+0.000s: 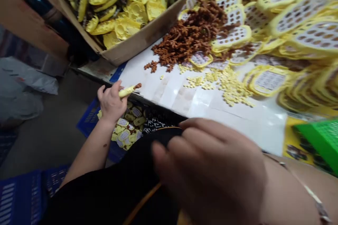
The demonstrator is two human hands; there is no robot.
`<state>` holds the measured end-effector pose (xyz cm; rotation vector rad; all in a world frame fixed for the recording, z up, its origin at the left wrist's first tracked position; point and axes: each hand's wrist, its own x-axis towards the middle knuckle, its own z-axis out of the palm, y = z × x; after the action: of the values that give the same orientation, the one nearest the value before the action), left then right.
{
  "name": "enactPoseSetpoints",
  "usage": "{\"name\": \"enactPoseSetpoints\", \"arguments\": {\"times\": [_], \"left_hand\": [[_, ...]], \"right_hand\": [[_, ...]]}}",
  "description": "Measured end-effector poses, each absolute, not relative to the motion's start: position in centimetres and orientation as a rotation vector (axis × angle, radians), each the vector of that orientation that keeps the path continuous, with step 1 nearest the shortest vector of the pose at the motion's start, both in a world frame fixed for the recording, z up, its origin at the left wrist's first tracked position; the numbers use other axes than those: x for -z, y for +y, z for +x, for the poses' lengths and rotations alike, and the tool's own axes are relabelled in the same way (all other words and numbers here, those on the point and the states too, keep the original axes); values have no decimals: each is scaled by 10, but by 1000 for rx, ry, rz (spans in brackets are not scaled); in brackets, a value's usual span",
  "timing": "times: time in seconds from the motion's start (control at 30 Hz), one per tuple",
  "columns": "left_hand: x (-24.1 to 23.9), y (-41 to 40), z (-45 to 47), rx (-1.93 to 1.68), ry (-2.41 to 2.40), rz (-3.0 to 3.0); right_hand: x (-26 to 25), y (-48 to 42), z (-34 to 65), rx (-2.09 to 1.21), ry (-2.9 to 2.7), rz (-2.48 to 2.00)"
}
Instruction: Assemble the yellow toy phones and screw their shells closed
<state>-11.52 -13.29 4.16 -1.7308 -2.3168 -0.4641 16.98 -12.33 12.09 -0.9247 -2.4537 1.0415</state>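
Note:
My left hand (pixel 111 102) is closed on a yellow plastic piece with a brown tip (pixel 129 90), held over the table's front edge (pixel 158 102). Below that hand a blue crate (pixel 88 119) holds several small yellow and white pieces (pixel 126 130). My right hand (pixel 211 172) hovers close to the camera over my black clothing (pixel 111 190). It is blurred, its fingers stretched leftward and slightly apart, with nothing seen in them. A thin bracelet (pixel 317 205) sits on that wrist. On the white table top lie a pile of brown parts (pixel 190 37) and scattered small yellow bits (pixel 227 84).
A cardboard box (pixel 137 42) of yellow plastic shapes stands at the back left. Stacks of yellow-rimmed white panels (pixel 298 24) fill the right side. A green basket (pixel 322 140) is at the right edge. More blue crates (pixel 21 197) and grey bags (pixel 23 84) lie on the floor at left.

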Motion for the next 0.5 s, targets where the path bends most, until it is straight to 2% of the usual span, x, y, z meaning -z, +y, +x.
{"name": "enactPoseSetpoints", "arguments": {"times": [0.03, 0.13, 0.2, 0.33, 0.5], "left_hand": [[-43, -138, -125, 359, -2336, -1721], [-55, -159, -161, 28, -2473, -1630], [-64, -168, -180, -39, -2593, -1518], [-72, -146, -183, 305, -2514, -1550], [-86, -44, -158, 789, -2083, -1842]], "right_hand": [[-117, -107, 170, -967, -2495, -809], [-88, -65, 179, -282, -2523, -586], [-65, -50, 187, -131, -2571, -537], [-32, -42, 191, -292, -2668, -677], [-2, -36, 175, -451, -2789, -864]]}}
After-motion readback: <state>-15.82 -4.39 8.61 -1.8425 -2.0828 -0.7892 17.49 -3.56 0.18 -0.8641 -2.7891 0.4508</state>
